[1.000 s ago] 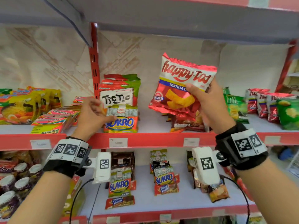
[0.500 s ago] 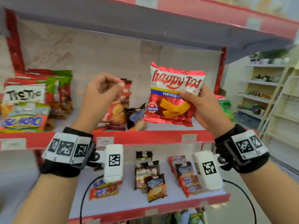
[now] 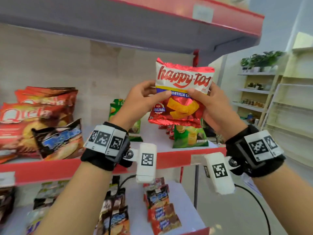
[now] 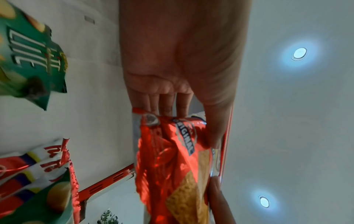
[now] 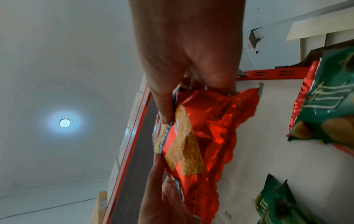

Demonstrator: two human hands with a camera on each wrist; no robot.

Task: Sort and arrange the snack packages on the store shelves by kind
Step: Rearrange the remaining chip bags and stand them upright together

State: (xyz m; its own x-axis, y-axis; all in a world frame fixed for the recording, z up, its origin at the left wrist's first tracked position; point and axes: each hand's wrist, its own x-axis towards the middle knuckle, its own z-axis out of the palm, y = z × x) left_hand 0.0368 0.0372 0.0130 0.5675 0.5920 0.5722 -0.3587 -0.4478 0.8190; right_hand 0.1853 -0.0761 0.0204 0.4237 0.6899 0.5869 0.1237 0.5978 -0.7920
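The Happy Tos bag (image 3: 182, 92) was shiny red with a white top band, red lettering, a blue stripe and yellow chips. The shelf edge (image 3: 171, 158) was red. The bags (image 3: 189, 136) beneath were green. The wristbands (image 3: 254, 150) were black with black-and-white square markers.

Both forearms raised, wrists level. Left hand (image 3: 140, 99) and right hand (image 3: 211, 102) pinch the Happy Tos bag (image 3: 182, 92) by its left and right edges, thumbs in front, fingers behind.
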